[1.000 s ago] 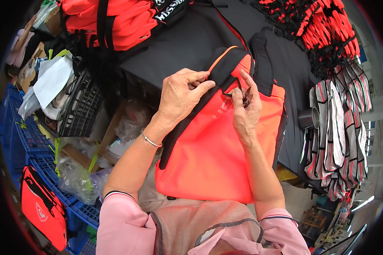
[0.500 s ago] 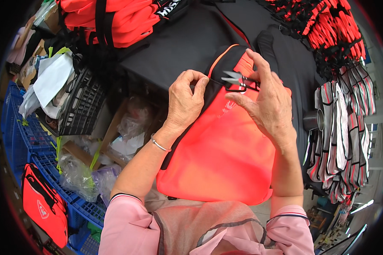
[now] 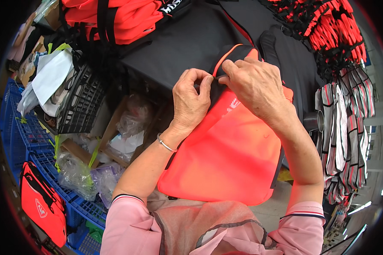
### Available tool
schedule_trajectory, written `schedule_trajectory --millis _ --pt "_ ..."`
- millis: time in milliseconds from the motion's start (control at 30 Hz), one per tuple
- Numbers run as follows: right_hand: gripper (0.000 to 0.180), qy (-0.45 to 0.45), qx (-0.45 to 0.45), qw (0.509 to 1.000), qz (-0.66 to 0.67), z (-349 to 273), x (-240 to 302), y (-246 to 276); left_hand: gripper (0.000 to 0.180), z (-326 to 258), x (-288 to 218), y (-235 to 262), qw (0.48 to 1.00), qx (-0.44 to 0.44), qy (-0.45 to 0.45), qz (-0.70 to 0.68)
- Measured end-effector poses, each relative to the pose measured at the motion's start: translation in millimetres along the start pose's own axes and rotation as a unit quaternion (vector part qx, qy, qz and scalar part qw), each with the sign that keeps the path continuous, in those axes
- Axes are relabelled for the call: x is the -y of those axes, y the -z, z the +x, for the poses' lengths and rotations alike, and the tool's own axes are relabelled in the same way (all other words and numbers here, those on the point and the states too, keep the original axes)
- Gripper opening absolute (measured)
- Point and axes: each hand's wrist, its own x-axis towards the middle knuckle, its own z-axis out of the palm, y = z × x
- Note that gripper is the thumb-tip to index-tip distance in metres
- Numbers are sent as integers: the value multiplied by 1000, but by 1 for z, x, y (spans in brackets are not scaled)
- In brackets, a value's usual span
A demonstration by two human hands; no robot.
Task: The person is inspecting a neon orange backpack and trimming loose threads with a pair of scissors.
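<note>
An orange fabric panel (image 3: 230, 157) with black edging is held up over the black counter (image 3: 187, 42), directly beneath both hands and reaching down toward the person's chest. The left hand (image 3: 191, 100) is curled shut, its thumb and forefinger pinched on the black trim (image 3: 219, 83) at the panel's upper edge. The right hand (image 3: 255, 87) is laid over the same upper edge just beside the left, fingers bent and pressed on the fabric, fingertips touching the trim next to the left hand's pinch. Whether anything small is held between the right fingers cannot be told. A thin bracelet (image 3: 166, 143) is worn on the left wrist.

Beyond the hands, a stack of orange and black pieces (image 3: 115, 17) is piled on the counter. Well off to the left of the left hand, a black plastic crate (image 3: 78, 104) holding white sheets (image 3: 51, 74) is seen, with clear plastic bags (image 3: 76, 170) and blue crates (image 3: 38, 148) below it. An orange bag (image 3: 42, 208) is stood near the left elbow. To the right of the right hand, bundles of striped straps (image 3: 344, 123) are hung.
</note>
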Motion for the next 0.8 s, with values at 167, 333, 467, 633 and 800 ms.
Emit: schedule_trajectory --millis 167,333,467,633,800 --pt "30 -140 66 983 97 8 -8 13 18 -1 13 2 1000 2 2 -11" --pt "43 -188 83 966 154 13 -19 8 38 2 34 8 936 31 277 -215" --pt "34 -220 158 939 211 16 -17 1 69 0 31 17 922 231 264 -165" --pt "25 -257 104 897 344 1 -33 -15 61 -3 17 22 891 303 279 -192" --pt "22 -287 97 897 321 -4 -30 -17 55 -15 -1 14 973 187 131 -21"
